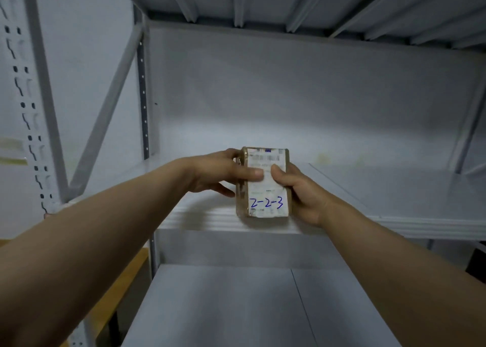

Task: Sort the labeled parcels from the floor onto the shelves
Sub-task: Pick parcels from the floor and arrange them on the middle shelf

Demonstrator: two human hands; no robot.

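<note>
Two-handed grip on the parcel (264,194): our left hand (221,172) takes its left edge with the thumb across the label (267,157) and the fingers wrapped round the far side. Our right hand (299,191) takes the right edge, thumb on the label too, fingers hidden behind. Both hands clamp it; neither is loose.

We hold the parcel label-up towards us, tilted, right at the front lip of the middle shelf (381,189), towards its left end. We cannot tell whether its lower edge touches the lip or hangs just above it. Blue handwriting on the label reads 2-2-3 (266,203); the printed lines are too blurred to read.

Progress, as we judge it: this parcel is off the floor and at shelf height, so pick and carry are done. Setting it down and letting go are not yet done. If 2-2-3 is a slot code, this may be the right level, but we see no shelf markings to check that.

It is the only parcel in view. The lower shelf (223,307) and the underside of the upper shelf (302,2) show only in part. The floor pile is out of frame, so we cannot count what is left.
</note>
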